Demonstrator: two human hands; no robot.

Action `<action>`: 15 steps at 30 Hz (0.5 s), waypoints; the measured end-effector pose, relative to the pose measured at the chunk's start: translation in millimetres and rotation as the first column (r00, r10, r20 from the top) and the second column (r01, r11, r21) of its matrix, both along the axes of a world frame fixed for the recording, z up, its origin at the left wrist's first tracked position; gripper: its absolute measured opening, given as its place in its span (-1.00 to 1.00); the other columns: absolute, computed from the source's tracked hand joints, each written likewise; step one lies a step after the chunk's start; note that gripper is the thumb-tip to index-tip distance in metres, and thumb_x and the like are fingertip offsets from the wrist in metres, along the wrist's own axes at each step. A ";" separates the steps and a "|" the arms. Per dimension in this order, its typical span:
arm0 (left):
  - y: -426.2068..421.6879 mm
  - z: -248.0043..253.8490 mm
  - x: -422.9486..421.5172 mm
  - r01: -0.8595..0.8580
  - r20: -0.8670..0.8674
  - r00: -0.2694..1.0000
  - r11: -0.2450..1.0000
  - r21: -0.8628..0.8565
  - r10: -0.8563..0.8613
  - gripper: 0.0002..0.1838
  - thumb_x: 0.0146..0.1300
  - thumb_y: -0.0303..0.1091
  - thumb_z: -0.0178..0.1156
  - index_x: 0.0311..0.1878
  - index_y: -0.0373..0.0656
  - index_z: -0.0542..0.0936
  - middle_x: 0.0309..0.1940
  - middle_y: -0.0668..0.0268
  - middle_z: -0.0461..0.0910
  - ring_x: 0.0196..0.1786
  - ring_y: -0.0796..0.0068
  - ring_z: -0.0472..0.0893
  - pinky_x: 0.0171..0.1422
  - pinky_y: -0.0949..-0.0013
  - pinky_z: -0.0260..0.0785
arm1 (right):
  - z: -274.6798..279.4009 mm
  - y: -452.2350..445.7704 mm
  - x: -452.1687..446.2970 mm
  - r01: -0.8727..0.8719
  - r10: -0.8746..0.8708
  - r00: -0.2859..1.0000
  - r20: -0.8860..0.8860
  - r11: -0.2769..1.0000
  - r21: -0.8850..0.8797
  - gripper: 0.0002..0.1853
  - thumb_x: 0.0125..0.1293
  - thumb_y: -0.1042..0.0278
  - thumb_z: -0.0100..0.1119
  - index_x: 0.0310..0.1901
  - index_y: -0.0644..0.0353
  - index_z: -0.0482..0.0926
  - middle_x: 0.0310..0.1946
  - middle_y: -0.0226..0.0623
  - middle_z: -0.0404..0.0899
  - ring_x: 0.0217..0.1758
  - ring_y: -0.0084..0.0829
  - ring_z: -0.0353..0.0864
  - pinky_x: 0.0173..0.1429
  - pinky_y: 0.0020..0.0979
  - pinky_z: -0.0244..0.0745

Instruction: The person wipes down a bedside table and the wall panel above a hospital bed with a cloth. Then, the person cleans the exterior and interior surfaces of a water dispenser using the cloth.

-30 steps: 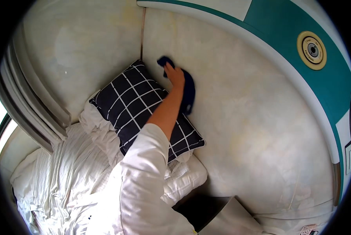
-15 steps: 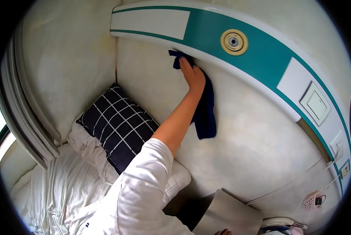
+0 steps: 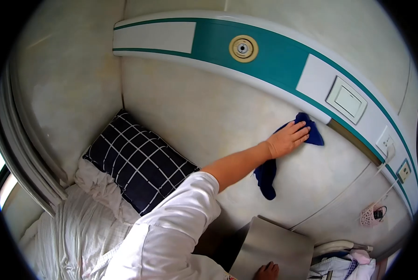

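My left hand (image 3: 288,138) presses a dark blue cloth (image 3: 315,133) flat against the pale wall, just under the teal and white wall panel (image 3: 269,60). Its fingers lie over the cloth, and a loose end hangs below the wrist. At the bottom edge, my right hand (image 3: 267,271) rests on the top of a metal cabinet (image 3: 283,245), fingers stretched out and apparently holding nothing. Only part of that hand shows.
A black checked pillow (image 3: 141,158) and rumpled white bedding (image 3: 78,238) lie at left beside a grey curtain (image 3: 29,135). On the panel are a light switch (image 3: 347,99) and a socket with a plug (image 3: 387,144). A small pink basket (image 3: 370,215) hangs at right, near cords.
My left hand has moved the cloth right and down along the wall, from below the round fitting to below the switch. The view has shifted, and more of my right hand shows.
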State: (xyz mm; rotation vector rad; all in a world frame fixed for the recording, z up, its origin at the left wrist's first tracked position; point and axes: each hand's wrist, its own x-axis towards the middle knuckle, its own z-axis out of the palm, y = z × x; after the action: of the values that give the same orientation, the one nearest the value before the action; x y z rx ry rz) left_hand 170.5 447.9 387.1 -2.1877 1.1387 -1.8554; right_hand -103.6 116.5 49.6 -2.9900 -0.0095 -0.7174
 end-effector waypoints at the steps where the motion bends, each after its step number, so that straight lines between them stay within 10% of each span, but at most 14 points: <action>1: 1.7 8.4 -4.2 0.033 -0.024 0.999 0.997 0.074 -0.032 -0.60 0.06 -0.46 0.03 0.04 -0.26 0.45 0.15 0.13 0.34 0.24 0.09 0.30 0.21 0.07 0.24 | -4.4 -1.5 1.3 -0.021 0.020 0.999 0.025 1.000 0.009 -0.73 0.11 0.30 0.06 -0.18 0.26 0.49 -0.22 -0.04 0.45 -0.09 -0.03 0.41 -0.05 -0.15 0.39; 6: 34.4 55.5 -50.6 0.180 0.175 0.962 0.970 0.163 -0.208 -0.65 0.03 -0.45 0.06 -0.05 -0.23 0.49 0.08 0.11 0.42 0.16 0.09 0.38 0.13 0.12 0.30 | -9.0 3.5 3.1 0.034 -0.036 0.999 0.039 0.997 0.064 -0.70 0.12 0.27 0.05 -0.15 0.24 0.49 -0.18 -0.03 0.46 -0.06 -0.05 0.41 0.00 -0.14 0.37; 10: 80.1 82.9 -61.0 -0.248 0.203 0.947 0.968 -0.034 0.249 -0.68 0.01 -0.47 0.10 -0.09 -0.25 0.49 0.03 0.09 0.45 0.09 0.06 0.44 0.17 0.09 0.29 | -11.8 -1.9 1.1 0.058 -0.058 0.998 0.008 0.998 0.008 -0.67 0.15 0.23 0.03 -0.09 0.23 0.48 -0.09 -0.04 0.45 -0.01 -0.07 0.40 0.05 -0.10 0.34; 12: 93.7 96.7 -56.9 -0.176 0.205 0.964 0.984 0.022 0.168 -0.66 0.04 -0.55 0.08 -0.05 -0.27 0.49 0.06 0.06 0.42 0.15 0.03 0.39 0.24 0.09 0.23 | -12.9 -4.1 9.5 0.059 -0.058 0.998 -0.034 0.997 0.047 -0.65 0.15 0.22 0.02 -0.07 0.22 0.47 -0.07 -0.05 0.45 0.02 -0.08 0.40 0.08 -0.09 0.31; 15: 106.0 143.0 -64.1 -0.172 0.190 0.945 0.898 -0.406 0.267 -0.55 0.01 -0.73 -0.08 0.05 -0.34 0.43 0.12 -0.02 0.37 0.19 0.02 0.35 0.28 0.21 0.20 | -23.3 -4.7 10.9 0.067 -0.066 0.998 -0.006 0.997 0.039 -0.65 0.15 0.20 0.02 -0.07 0.20 0.48 -0.06 -0.06 0.45 0.07 -0.09 0.37 0.14 -0.07 0.24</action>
State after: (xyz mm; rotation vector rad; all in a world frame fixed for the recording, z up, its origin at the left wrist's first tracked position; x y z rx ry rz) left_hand 106.4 553.9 530.1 -2.0702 0.4869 -2.3096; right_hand -92.7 111.8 26.3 -2.9673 0.1036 -0.7082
